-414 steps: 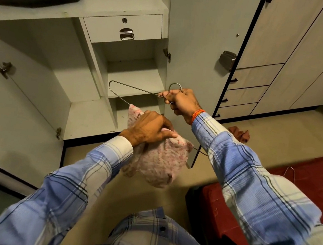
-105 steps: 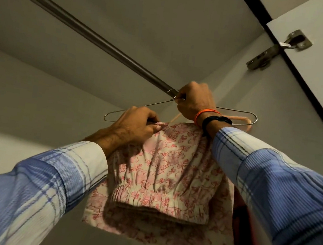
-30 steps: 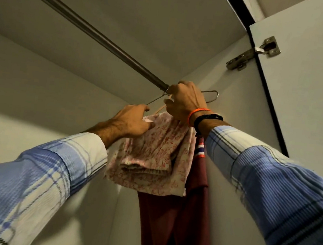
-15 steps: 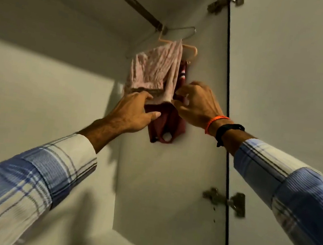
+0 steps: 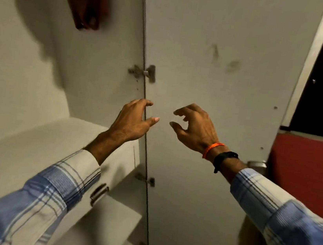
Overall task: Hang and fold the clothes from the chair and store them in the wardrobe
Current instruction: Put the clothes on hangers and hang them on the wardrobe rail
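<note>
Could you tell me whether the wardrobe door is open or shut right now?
Open: the wardrobe door stands swung out on its hinge, exposing the inside shelf.

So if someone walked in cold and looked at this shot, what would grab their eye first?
Probably the two bare hands in mid-frame, the left hand and right hand, both empty with loosely curled fingers, raised in front of the open wardrobe door. Next, the dark red garment hanging at top left inside the wardrobe, blurred and cut off by the frame. Then the red surface at far right.
</note>
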Tool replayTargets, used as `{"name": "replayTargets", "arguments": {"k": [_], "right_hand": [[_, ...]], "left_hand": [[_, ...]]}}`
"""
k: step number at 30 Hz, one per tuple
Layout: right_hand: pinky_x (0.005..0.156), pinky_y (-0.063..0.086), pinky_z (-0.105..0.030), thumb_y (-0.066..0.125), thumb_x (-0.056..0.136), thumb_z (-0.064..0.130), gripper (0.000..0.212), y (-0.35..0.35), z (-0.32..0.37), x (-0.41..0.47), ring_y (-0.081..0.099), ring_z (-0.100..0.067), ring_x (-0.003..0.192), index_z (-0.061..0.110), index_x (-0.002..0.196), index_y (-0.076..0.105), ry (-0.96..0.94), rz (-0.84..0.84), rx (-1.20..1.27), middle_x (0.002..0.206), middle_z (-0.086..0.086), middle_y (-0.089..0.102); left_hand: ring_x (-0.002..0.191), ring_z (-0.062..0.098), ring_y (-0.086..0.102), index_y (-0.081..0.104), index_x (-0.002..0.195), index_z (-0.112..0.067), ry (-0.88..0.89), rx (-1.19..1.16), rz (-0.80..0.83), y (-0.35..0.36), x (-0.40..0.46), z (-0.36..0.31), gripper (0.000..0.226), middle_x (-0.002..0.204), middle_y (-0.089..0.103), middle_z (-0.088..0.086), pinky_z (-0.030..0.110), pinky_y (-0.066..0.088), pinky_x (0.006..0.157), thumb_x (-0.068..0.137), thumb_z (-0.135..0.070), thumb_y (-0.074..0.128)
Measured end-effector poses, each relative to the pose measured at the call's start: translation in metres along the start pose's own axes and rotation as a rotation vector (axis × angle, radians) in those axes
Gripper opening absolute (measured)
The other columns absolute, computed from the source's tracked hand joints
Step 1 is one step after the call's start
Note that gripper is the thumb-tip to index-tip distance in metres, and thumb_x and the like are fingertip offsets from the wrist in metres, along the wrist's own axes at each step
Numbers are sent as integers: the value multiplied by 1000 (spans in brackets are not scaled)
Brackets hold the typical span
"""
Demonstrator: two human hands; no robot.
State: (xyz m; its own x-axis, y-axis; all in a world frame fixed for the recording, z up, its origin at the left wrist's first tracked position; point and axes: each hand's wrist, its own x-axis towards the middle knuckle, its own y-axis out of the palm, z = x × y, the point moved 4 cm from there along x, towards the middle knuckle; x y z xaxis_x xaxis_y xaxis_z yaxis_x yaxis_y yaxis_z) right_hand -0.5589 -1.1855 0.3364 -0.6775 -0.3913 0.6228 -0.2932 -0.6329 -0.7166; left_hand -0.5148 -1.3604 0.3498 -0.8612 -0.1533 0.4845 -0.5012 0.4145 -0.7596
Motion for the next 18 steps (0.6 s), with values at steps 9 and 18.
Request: {"name": "replayTargets", "arguments": {"k": [9,18], "right_hand": [[93,49,-33,62,90,40,42,-25,-173,-237,56,-18,107,18,126,60,349,237,-9,125,-3,55],[93,48,-38,66,88,33,39,-76,-308,-433,58,-24,106,11,120,62,767,304,18,120,-8,57]], "left_hand": [[128,22,50,50,137,-17,-68,-137,387,222,-138,-128,55,142,50,5,34,43,101,90,-37,67],[125,21,53,53,135,-17,-6,-173,793,404,-241,-248,54,139,55,4,35,45,102,87,-36,70]]}}
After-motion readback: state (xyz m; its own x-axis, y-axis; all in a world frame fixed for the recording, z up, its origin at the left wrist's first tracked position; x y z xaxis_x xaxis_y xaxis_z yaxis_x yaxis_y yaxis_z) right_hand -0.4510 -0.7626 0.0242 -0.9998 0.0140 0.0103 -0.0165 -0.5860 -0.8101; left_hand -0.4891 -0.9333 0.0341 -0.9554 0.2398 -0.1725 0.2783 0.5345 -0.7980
